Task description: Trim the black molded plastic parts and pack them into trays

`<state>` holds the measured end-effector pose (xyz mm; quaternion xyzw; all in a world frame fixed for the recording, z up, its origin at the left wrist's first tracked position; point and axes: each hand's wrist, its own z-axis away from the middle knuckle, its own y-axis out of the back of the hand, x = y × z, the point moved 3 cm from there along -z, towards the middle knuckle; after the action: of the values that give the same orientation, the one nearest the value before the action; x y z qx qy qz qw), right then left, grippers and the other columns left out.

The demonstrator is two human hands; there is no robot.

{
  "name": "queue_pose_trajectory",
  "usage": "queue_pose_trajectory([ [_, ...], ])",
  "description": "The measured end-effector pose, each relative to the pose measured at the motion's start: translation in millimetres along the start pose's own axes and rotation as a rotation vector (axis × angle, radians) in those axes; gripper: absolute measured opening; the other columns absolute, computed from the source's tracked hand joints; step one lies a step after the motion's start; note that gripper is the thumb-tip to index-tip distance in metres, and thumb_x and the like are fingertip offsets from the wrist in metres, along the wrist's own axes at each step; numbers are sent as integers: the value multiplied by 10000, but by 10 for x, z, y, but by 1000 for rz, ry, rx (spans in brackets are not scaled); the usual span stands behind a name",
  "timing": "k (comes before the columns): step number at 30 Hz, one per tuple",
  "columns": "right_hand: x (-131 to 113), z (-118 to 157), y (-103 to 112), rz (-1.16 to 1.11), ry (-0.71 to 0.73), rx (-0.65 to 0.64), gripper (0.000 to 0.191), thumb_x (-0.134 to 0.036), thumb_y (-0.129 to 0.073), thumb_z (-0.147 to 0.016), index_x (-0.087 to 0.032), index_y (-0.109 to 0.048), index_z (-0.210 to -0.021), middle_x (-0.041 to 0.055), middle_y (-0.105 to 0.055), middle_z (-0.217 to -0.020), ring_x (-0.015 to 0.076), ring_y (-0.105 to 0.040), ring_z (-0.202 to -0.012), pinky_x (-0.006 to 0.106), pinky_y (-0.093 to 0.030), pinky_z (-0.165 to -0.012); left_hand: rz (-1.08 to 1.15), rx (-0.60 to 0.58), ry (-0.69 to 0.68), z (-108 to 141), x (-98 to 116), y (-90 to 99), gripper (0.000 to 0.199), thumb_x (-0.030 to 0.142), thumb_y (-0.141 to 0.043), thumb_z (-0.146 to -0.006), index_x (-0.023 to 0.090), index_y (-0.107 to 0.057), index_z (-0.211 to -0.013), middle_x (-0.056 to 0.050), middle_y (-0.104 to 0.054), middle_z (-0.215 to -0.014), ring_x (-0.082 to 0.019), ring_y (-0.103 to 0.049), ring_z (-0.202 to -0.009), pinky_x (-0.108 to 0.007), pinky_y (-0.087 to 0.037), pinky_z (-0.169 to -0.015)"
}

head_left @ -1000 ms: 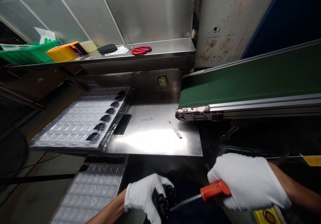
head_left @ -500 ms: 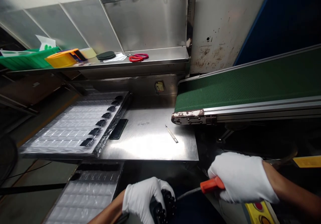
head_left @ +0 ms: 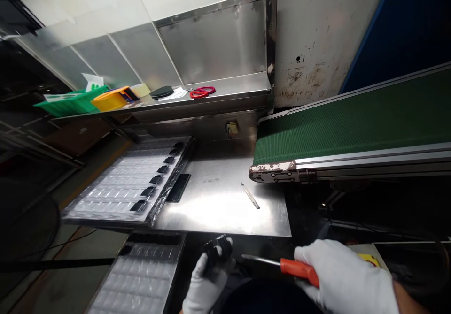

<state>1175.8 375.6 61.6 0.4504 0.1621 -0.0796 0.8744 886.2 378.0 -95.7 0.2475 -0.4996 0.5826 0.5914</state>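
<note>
Left hand (head_left: 206, 283) in grip on black parts (head_left: 216, 253) below the counter (head_left: 225, 210) edge; right hand (head_left: 343, 271) clenched round red-handled tool (head_left: 299, 271), tip just beside: a slip from smooth gloves could gouge a finger or drop parts.

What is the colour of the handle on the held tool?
The handle is orange-red; the head view shows it.

The conveyor belt (head_left: 345, 126) stood right of the metal table (head_left: 225, 201); on that table lay a craft knife (head_left: 250, 195), with the tray of parts (head_left: 123, 182) at its left end.
</note>
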Motion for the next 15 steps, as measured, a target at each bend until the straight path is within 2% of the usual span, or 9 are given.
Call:
queue_pose_trajectory([
  [1,-3,-36,-38,9,-1,15,128,-367,-526,-735,-262,-598,-729,21,-688,-687,244,-634,-624,322,-315,-552,10,62,-11,-5,-54,34,260,350,-771,-730,308,-760,-986,-77,-661,-1236,-231,-123,-1478,-501,-149,-1166],
  [2,-8,-68,-73,19,5,22,118,-354,-524,-734,-261,-597,-739,30,-696,-703,265,-648,-645,330,-315,-561,25,114,-26,-18,-87,61,276,339,-791,-704,292,-765,-975,-89,-662,-1240,-232,-103,-1484,-506,-170,-1159],
  [3,-15,-93,-103,26,14,22,110,-343,-525,-728,-261,-597,-745,37,-702,-714,282,-658,-662,335,-314,-565,57,156,-47,-40,-97,81,276,350,-791,-699,276,-766,-964,-101,-671,-1222,-249,-159,-1473,-517,-236,-1130],
  [5,-37,-127,-147,20,35,16,94,-325,-535,-709,-264,-595,-749,40,-709,-729,300,-669,-683,337,-317,-567,185,207,-100,-104,-50,95,259,426,-754,-723,271,-764,-930,-102,-711,-1129,-296,-424,-1343,-516,-404,-1000],
  [7,-80,-151,-165,-13,70,26,76,-301,-533,-698,-260,-579,-743,31,-710,-730,286,-670,-675,329,-325,-568,358,226,-149,-175,57,68,288,535,-702,-747,300,-763,-903,-73,-741,-1042,-282,-624,-1098,-481,-481,-888],
  [9,-143,-181,-169,-31,107,61,59,-277,-520,-694,-250,-554,-734,23,-706,-723,263,-665,-654,315,-326,-561,535,231,-178,-232,173,-2,279,578,-701,-737,357,-762,-896,-33,-760,-1008,-230,-674,-975,-442,-480,-903],
  [12,-253,-246,-206,-19,156,55,84,-261,-533,-656,-244,-548,-737,14,-703,-697,254,-669,-636,291,-305,-531,748,222,-194,-284,301,-153,191,498,-764,-717,411,-754,-886,30,-775,-988,-178,-672,-1003,-388,-450,-962],
  [15,-289,-288,-252,41,179,5,179,-243,-544,-614,-247,-609,-780,40,-725,-710,298,-691,-653,293,-278,-506,891,177,-186,-317,379,-266,115,433,-773,-731,391,-761,-838,48,-774,-1006,-162,-676,-985,-350,-466,-917],
])
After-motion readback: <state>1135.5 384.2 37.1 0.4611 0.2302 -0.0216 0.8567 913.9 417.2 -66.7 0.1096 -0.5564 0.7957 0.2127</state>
